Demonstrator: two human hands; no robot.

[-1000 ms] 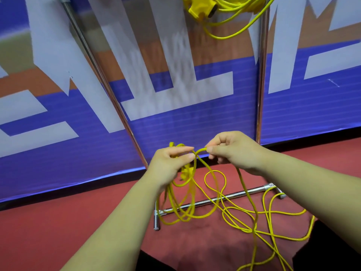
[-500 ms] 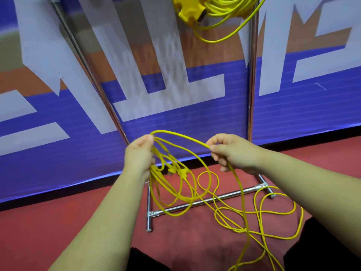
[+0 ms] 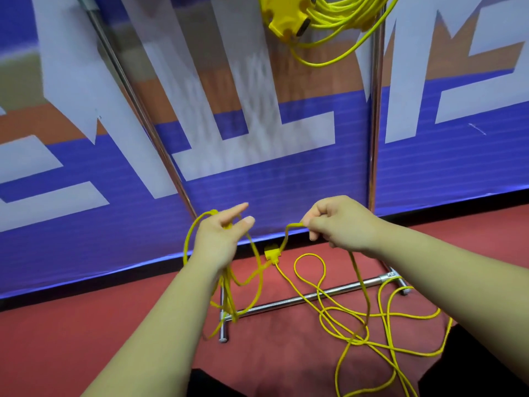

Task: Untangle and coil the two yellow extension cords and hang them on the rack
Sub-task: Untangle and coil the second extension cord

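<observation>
You face a blue banner (image 3: 286,196) with white lettering and an orange band; its lower edge meets the red floor (image 3: 57,339).

- A single view, from the camera worn on my head.
- It looks forward and down along my forearms. My left hand (image 3: 219,239) and right hand (image 3: 340,222) are close to it, near mid-frame.
- Beyond the hands it faces the printed wall panel (image 3: 286,181). Below them it takes in the red floor (image 3: 86,339) and the loose yellow cord (image 3: 272,251).
- The lens is wide, so the rack posts (image 3: 375,110) lean outward.
- Above the hands, the top edge crops the hung cord coil (image 3: 329,15).
</observation>
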